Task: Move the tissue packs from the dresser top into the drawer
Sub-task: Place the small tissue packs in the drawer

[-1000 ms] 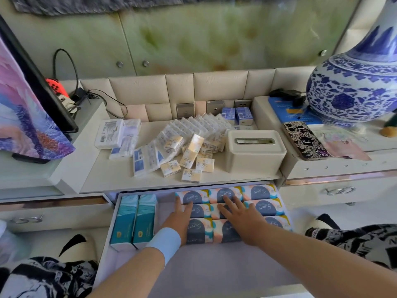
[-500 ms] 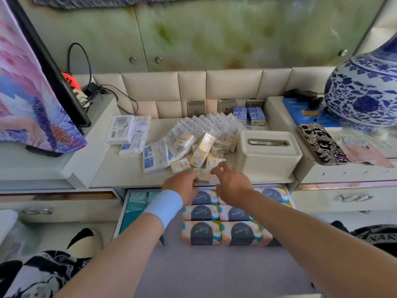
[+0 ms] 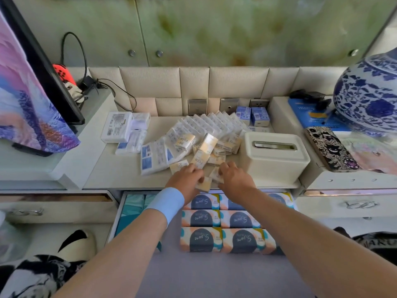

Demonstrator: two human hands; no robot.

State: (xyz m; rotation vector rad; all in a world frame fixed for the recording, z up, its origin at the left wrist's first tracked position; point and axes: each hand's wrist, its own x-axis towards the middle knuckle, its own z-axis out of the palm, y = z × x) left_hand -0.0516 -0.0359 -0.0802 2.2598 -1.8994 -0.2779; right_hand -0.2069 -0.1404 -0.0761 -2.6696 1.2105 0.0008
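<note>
A heap of small tissue packs (image 3: 199, 136), white and cream-gold, lies on the dresser top (image 3: 111, 175). My left hand (image 3: 186, 179) grips a small cream pack (image 3: 203, 185) at the top's front edge. Beside it, my right hand (image 3: 233, 179) pinches another small pack (image 3: 216, 175). Below them the open drawer (image 3: 117, 222) holds rows of larger "S.pure" tissue packs (image 3: 200, 239) and teal packs (image 3: 131, 211) at its left side.
A cream tissue box (image 3: 275, 155) stands right of the heap. Two small blue boxes (image 3: 253, 115) sit behind. A phone (image 3: 330, 147) and a blue-white vase (image 3: 369, 97) occupy the raised right ledge. A screen (image 3: 32, 82) and cables stand on the left.
Both hands left the packs in the drawer, rose to the dresser top's front edge and took hold of small cream packs there.
</note>
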